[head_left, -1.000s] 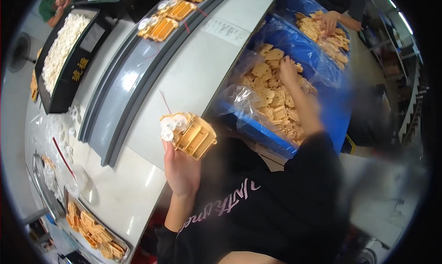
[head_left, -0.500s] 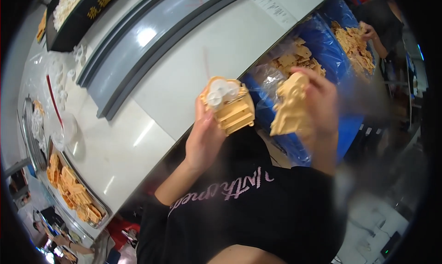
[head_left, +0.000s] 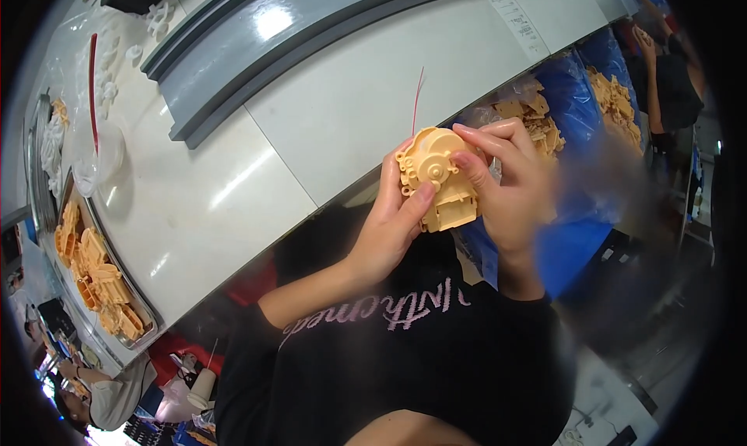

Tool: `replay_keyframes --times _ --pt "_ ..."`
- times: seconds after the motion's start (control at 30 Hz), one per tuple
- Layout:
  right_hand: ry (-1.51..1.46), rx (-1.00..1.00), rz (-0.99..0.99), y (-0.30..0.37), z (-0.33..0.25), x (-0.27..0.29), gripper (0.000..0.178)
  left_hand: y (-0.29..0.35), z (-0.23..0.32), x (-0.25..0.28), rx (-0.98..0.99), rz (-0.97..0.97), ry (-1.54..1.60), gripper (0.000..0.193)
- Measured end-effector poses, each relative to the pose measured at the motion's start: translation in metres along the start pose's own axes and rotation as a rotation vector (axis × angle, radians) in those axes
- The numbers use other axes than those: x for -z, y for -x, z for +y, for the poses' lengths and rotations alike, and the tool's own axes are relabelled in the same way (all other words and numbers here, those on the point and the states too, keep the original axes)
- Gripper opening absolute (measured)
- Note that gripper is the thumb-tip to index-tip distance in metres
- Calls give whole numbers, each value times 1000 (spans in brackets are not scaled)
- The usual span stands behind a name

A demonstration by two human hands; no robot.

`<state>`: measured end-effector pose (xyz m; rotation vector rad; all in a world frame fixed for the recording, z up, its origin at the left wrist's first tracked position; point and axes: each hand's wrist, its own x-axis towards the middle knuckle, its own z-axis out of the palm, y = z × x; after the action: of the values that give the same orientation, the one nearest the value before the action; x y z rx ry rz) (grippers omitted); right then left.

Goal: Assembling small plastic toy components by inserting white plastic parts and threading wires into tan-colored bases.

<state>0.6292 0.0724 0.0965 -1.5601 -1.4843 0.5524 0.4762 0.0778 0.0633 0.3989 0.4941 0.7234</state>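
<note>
Two tan parts, held apart half a second ago, are now brought together as one tan plastic housing (head_left: 438, 180), held above the white bench (head_left: 233, 189) edge. It is gripped by left hand (head_left: 391, 224) and right hand (head_left: 510, 185), fingers closed. Blue bin (head_left: 576, 96) of parts sits beyond.

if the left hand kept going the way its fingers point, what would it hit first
Probably the white table. The left hand points up past the tan plastic housing it grips with the right hand; depth is unclear.
</note>
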Motion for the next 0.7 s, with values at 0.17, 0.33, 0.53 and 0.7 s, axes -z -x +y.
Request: replay_keyframes --times 0.17,0.33,0.53,0.7 --pt "7 22 112 8 6 -14 25 -2 -8 2 -49 15 -61 58" --pt "-4 54 195 12 11 -25 23 -6 -5 2 -93 44 -42 61" --pt "104 120 71 10 11 -17 27 -7 -8 0 -117 45 -57 62" --pt "155 187 -24 19 -3 -22 70 -8 -11 3 -180 53 154 54"
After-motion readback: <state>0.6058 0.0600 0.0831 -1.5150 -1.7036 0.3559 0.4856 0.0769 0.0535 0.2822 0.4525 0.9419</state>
